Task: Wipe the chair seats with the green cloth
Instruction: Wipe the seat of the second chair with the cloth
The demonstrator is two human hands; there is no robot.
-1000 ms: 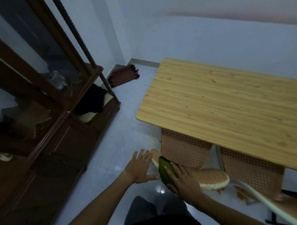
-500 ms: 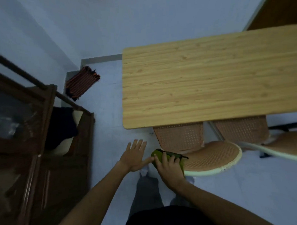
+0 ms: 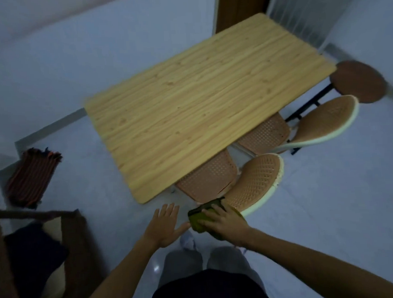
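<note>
The green cloth (image 3: 199, 218) lies bunched against the near end of the nearer woven chair's backrest (image 3: 256, 182), and my right hand (image 3: 225, 222) presses down on it, fingers curled over the fabric. That chair's perforated seat (image 3: 205, 177) is tucked half under the table. My left hand (image 3: 166, 224) hovers open just left of the cloth, fingers spread, its thumb close to the cloth. A second woven chair (image 3: 325, 120) with its seat (image 3: 265, 133) stands further right along the table.
The light wooden table (image 3: 202, 99) fills the middle. A round brown stool (image 3: 358, 81) stands at its far right corner. A striped folded mat (image 3: 32, 176) lies on the floor at left, and a dark wooden cabinet (image 3: 6, 258) crowds the lower left. My legs (image 3: 205, 270) are below.
The view has swung to the right, bringing the second chair and the stool into sight. Both hands keep the same pose on the chair's backrest, with the cloth still under my right hand.
</note>
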